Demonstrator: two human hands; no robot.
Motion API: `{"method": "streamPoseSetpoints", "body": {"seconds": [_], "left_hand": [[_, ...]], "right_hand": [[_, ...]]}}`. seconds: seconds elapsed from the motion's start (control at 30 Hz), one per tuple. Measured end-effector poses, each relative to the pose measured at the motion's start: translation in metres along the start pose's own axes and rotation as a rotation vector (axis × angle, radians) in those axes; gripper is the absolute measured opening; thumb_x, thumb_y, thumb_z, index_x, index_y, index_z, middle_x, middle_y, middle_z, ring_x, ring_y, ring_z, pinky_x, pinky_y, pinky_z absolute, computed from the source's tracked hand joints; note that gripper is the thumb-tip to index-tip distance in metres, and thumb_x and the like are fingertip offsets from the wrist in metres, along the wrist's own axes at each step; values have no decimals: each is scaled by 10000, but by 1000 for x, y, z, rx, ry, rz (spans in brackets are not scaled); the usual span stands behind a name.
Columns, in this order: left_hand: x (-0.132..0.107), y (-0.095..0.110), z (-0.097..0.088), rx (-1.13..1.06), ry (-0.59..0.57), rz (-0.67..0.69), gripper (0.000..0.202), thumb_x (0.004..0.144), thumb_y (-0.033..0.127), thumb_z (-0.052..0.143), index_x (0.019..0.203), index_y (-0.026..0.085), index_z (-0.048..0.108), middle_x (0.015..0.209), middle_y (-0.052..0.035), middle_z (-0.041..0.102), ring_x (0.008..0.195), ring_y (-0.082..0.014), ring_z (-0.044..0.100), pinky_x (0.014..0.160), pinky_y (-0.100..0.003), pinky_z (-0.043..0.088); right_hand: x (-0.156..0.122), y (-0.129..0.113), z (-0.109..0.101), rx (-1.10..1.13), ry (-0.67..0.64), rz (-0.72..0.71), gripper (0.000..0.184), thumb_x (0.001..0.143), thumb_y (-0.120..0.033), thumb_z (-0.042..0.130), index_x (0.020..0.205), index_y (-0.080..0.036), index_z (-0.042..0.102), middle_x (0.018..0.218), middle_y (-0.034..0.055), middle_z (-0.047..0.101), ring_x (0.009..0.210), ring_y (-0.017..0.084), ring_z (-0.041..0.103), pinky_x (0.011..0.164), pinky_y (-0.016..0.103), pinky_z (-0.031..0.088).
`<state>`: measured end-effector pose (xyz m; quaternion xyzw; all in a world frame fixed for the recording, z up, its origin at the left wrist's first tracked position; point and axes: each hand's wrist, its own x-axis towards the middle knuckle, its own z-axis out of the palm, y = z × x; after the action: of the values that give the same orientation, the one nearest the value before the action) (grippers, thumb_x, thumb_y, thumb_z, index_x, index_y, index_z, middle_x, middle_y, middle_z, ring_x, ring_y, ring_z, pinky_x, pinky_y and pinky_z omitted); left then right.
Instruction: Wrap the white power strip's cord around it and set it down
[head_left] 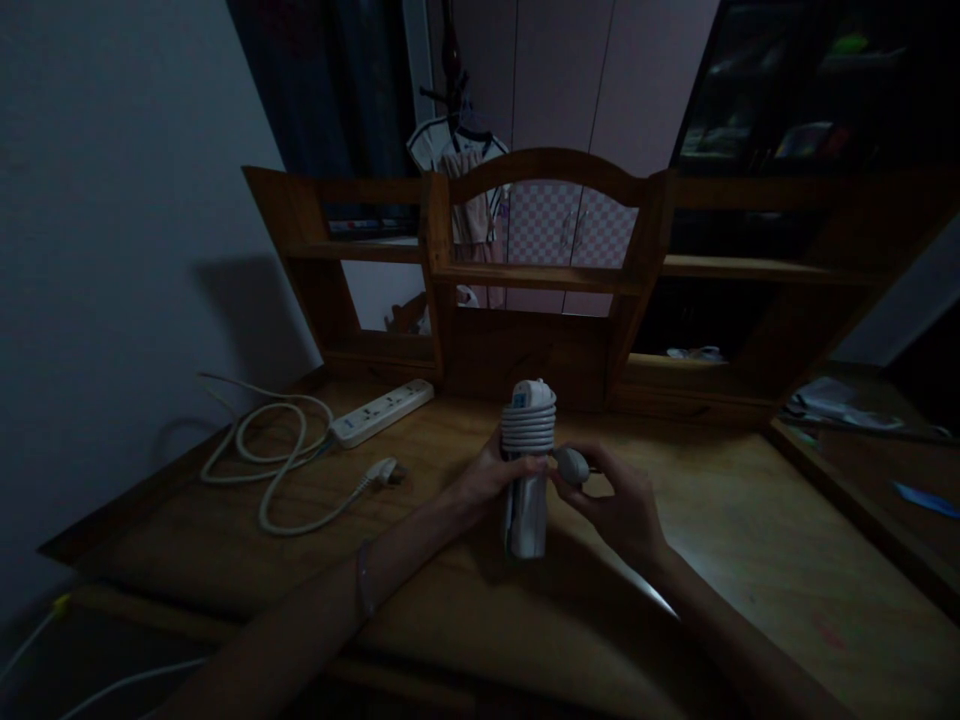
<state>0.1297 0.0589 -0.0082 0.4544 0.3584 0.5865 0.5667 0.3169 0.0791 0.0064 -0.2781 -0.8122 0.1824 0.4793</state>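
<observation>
In the middle of the desk, my left hand [489,475] is closed around a white power strip [531,522], which is held roughly upright. Its cord [528,432] is wound in several tight turns about the upper part, and the left thumb presses just below the coils. Close by on the right, my right hand [622,505] pinches the cord's grey plug [574,466] between thumb and fingers. Part of the power strip's body is hidden by the coils and the left fingers.
A second power strip [382,412] lies on the wooden desk [720,520] at left, its loose cord [289,460] looping to a white plug [384,472]. Behind stands a wooden shelf unit [547,280]. A blue packet [926,498] lies at far right.
</observation>
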Motion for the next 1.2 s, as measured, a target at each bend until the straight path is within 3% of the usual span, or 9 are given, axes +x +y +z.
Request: {"method": "streamPoseSetpoints", "body": {"seconds": [0.13, 0.27, 0.5, 0.6, 0.73, 0.97, 1.2], "left_hand": [[1, -3, -1, -6, -8, 18, 356, 739, 273, 763, 1052, 163, 635, 1024, -76, 653, 915, -202, 626, 804, -298, 481], [-2, -3, 0, -25, 8, 20, 366, 739, 280, 765, 1060, 167, 630, 1017, -71, 657, 910, -197, 626, 799, -292, 487], [-7, 4, 5, -115, 89, -46, 438, 739, 295, 775, 1111, 173, 581, 1023, -71, 643, 839, -173, 624, 716, -276, 514], [-5, 4, 7, -143, 136, -36, 524, 698, 279, 813, 1148, 193, 560, 1020, -54, 639, 825, -166, 623, 704, -276, 522], [-2, 2, 7, -156, 154, -4, 621, 679, 271, 835, 1210, 217, 517, 1040, -54, 649, 890, -182, 633, 778, -297, 509], [0, -7, 7, -84, 198, 26, 658, 726, 334, 804, 1264, 212, 444, 1127, -90, 635, 989, -211, 625, 898, -341, 478], [-1, -11, 6, -117, 145, -109, 555, 745, 289, 781, 1197, 164, 484, 1163, -127, 626, 1021, -235, 626, 947, -372, 470]], "right_hand": [[-1, -2, 3, 26, -52, -40, 292, 832, -270, 699, 1101, -246, 590, 956, 31, 676, 829, 194, 646, 733, 314, 530], [0, -4, 2, 95, -81, -6, 334, 808, -283, 733, 1109, -248, 594, 978, 38, 671, 866, 207, 644, 770, 338, 537], [4, 6, 6, 393, -123, 224, 669, 775, -330, 764, 1373, -273, 469, 1279, 70, 578, 1082, 228, 602, 941, 385, 512], [4, 13, 12, 471, -121, 356, 608, 785, -372, 744, 1335, -255, 514, 1288, 74, 580, 1121, 240, 592, 976, 410, 494], [1, 15, 22, 605, -222, 479, 478, 828, -421, 687, 1254, -238, 572, 1273, 82, 605, 1129, 257, 600, 993, 438, 482], [-2, 11, 30, 687, -240, 497, 450, 806, -371, 723, 1208, -223, 582, 1287, 91, 593, 1203, 266, 550, 991, 414, 474], [-2, 15, 29, 628, -151, 566, 434, 770, -380, 756, 1140, -190, 631, 1202, 104, 645, 1127, 271, 598, 1001, 426, 441]]}}
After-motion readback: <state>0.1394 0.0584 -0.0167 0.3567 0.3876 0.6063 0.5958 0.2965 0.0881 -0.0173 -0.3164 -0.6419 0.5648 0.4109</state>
